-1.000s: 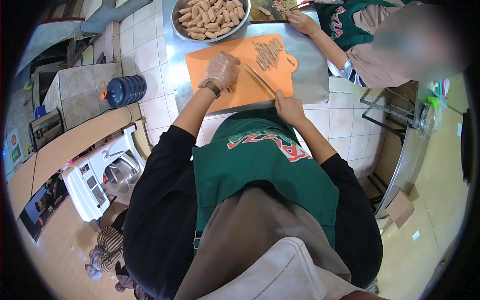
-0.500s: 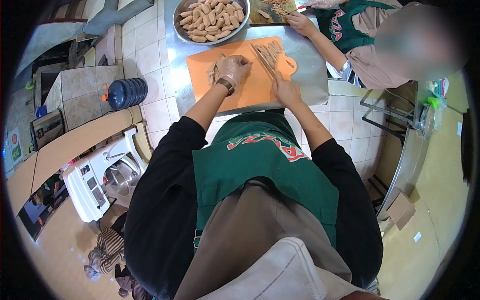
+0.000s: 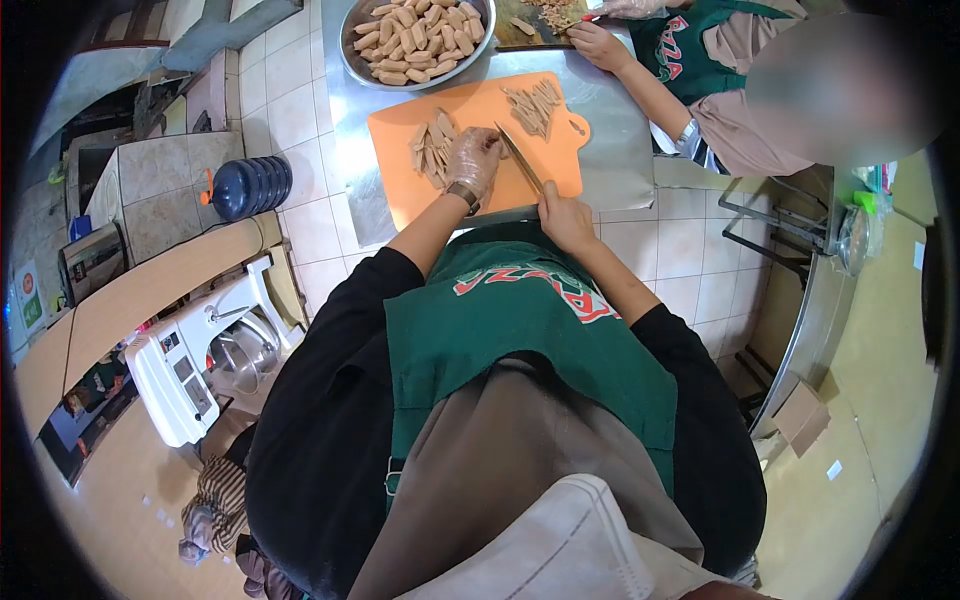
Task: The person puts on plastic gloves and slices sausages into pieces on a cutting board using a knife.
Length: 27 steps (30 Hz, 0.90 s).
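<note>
An orange cutting board (image 3: 400, 195) lies on the metal table. My left hand (image 3: 474, 160), in a clear plastic glove, is closed over the middle of the board, its fingertips close to the blade; whatever it pinches is too small to make out. Bare, my right hand (image 3: 566, 216) grips a long knife (image 3: 522, 160) near the board's front edge, with the tip pointing away from me. Left of my left hand lies a loose pile of brown sausage pieces (image 3: 432, 148). Thin cut strips (image 3: 533, 108) form another pile at the board's far right.
Behind the board, a metal bowl (image 3: 345, 55) holds several whole sausages. A co-worker at the upper right has hands (image 3: 600, 45) over a dark board (image 3: 510, 38) with chopped food. The metal table (image 3: 615, 150) extends right. A blue water bottle (image 3: 250, 187) lies on the left.
My left hand has moved off the left pile, uncovering it, and is now beside the blade. The knife has come away from the cut strips and nearer to me.
</note>
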Available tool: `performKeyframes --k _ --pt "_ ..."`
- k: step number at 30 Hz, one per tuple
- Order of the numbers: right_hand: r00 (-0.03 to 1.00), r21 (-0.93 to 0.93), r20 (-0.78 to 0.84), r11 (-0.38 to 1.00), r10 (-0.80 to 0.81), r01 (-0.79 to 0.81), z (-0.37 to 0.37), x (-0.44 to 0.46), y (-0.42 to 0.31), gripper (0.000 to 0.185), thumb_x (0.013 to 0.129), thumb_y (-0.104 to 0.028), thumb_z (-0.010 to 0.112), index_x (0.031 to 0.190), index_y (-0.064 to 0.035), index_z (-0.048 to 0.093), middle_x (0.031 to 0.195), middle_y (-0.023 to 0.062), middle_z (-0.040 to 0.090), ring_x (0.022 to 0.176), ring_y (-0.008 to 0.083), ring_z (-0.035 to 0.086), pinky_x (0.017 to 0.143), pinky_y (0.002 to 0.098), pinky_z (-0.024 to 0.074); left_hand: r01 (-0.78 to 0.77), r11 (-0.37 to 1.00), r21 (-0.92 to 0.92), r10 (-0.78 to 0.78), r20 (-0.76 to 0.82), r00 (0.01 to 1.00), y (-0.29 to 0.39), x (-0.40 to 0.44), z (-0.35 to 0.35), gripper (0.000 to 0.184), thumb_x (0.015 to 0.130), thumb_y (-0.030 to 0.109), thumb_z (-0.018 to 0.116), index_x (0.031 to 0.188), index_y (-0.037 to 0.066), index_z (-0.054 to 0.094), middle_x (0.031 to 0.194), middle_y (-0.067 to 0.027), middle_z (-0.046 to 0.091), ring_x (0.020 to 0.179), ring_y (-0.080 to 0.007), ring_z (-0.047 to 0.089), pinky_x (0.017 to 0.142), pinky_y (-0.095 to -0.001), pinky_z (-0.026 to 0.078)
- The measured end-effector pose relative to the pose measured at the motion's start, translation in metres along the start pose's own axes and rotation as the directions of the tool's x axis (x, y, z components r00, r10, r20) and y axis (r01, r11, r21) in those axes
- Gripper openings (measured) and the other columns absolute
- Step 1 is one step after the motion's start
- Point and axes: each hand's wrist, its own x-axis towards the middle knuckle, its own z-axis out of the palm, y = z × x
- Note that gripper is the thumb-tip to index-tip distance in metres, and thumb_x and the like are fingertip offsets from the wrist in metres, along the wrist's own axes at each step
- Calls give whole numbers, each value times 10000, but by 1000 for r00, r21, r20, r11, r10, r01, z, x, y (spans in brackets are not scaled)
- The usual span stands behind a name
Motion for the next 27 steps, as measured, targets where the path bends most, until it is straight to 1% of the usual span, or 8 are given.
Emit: performKeyframes --k 3,5,9,11,15,17,20,27 --pt "1000 19 3 1000 11 -11 -1 -4 -3 190 919 -224 441 965 -41 419 622 218 610 579 414 611 557 540 466 27 999 -29 -26 17 1000 5 2 -1 121 775 118 653 850 27 683 823 -142 615 780 -283 624 723 -365 503" --pt "999 60 -7 998 31 -31 -4 -3 -7 184 918 -218 441 967 -43 414 618 221 610 579 419 613 550 551 462 -25 999 32 25 11 1000 5 3 -3 116 763 109 664 844 29 686 821 -139 612 779 -285 620 723 -365 501" --pt "999 42 -6 998 52 -51 0 4 -18 177 914 -206 442 964 -39 411 607 224 606 576 416 618 533 545 464 -7 997 74 5 20 1000 8 6 -2 113 749 95 673 838 27 685 820 -135 611 781 -284 620 727 -369 499" --pt "999 61 -30 998 31 -29 -1 6 -24 169 910 -195 437 954 -34 413 602 229 605 569 408 621 517 527 471 8 1000 13 -8 2 1000 7 6 0 110 741 83 676 833 25 685 824 -138 611 792 -284 619 734 -373 495" --pt "999 36 -17 999 37 -36 0 12 -24 171 903 -186 443 951 -25 415 603 223 608 563 395 625 513 509 480 -18 999 27 18 3 1000 6 6 -1 116 740 80 673 837 18 684 837 -143 613 804 -292 617 741 -374 493" --pt "1000 4 -18 1000 -2 2 0 13 -20 172 892 -182 457 951 -25 419 599 213 611 561 383 631 517 503 487 2 1000 -5 -2 33 999 5 6 -2 121 742 75 669 843 9 681 859 -149 616 818 -300 616 745 -375 492" --pt "1000 -35 -10 999 -4 4 0 16 -21 187 881 -184 470 964 -22 427 597 206 613 560 371 636 522 494 493 -15 1000 14 14 43 999 7 7 -5 127 746 70 665 853 1 675 874 -154 618 819 -306 617 740 -367 494" --pt "997 13 -67 999 42 -41 19 26 -30 188 883 -184 477 943 -23 401 598 215 603 561 394 618 514 508 469 20 998 -56 -18 35 999 9 6 -3 135 751 67 666 866 -4 672 881 -161 621 799 -300 630 730 -351 504"
